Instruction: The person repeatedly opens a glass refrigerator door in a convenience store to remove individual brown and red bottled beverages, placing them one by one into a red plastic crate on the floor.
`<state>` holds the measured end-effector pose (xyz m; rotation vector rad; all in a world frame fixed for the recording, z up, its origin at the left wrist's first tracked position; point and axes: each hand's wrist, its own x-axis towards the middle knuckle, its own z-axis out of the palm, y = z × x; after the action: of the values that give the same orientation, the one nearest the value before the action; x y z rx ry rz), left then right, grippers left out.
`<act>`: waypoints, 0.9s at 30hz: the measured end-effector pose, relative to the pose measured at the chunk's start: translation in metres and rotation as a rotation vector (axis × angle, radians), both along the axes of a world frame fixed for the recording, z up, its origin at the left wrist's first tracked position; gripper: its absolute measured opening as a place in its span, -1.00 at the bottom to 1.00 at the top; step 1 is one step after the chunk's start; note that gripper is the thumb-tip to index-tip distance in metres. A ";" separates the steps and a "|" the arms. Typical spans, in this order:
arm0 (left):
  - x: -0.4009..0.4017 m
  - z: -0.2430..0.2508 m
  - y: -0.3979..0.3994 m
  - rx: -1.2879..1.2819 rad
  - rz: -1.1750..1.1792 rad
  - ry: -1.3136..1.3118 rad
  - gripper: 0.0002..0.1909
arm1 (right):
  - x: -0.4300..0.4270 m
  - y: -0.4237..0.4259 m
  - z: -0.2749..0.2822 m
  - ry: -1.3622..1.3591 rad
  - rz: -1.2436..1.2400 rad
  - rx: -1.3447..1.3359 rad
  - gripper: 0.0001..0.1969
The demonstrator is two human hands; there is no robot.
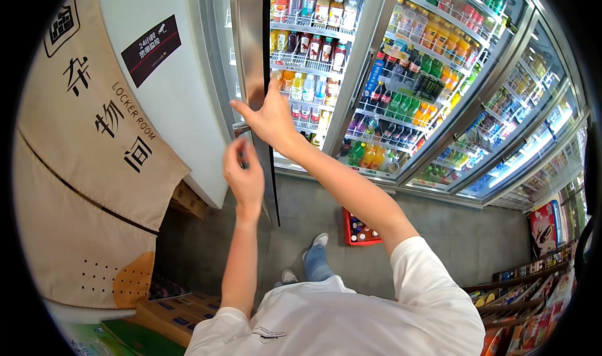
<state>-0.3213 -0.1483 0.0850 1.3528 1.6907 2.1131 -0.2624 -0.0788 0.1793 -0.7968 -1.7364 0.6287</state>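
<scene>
A glass cooler door [255, 41] with a metal frame stands swung open before me. My right hand [273, 120] holds the edge of its frame, thumb on the near face and fingers around the far edge. Just below, my left hand [244, 168] is curled close to the metal door handle [241, 130]. Something dark shows between its fingers, but I cannot tell whether that is held or part of the door. Past the door's edge, bottled drinks [308, 88] fill the wire shelves of the open cooler section [305, 66].
A red crate [364, 243] with bottles sits on the floor, partly hidden by my right arm. More glass cooler doors [423, 135] run to the right. A fabric curtain [94, 168] hangs left, above cardboard boxes [171, 313]. A rack of packaged goods [526, 304] stands lower right.
</scene>
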 end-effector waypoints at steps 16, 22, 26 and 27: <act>-0.014 -0.037 0.086 0.043 -0.266 -0.430 -0.50 | 0.021 0.040 -0.021 -0.067 -0.001 0.151 -0.61; 0.007 -0.037 0.103 0.033 -0.447 -0.455 -0.52 | 0.049 0.063 -0.022 -0.087 0.019 0.108 -0.62; 0.027 -0.043 0.131 -0.021 -0.435 -0.378 -0.43 | 0.072 0.082 -0.019 -0.124 -0.005 0.070 -0.58; 0.033 -0.042 0.138 -0.023 -0.441 -0.371 -0.43 | 0.080 0.088 -0.018 -0.118 -0.012 0.070 -0.58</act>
<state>-0.2881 -0.0101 0.0426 1.1096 1.1465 1.9270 -0.1821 0.0090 0.1613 -0.8080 -1.8495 0.5189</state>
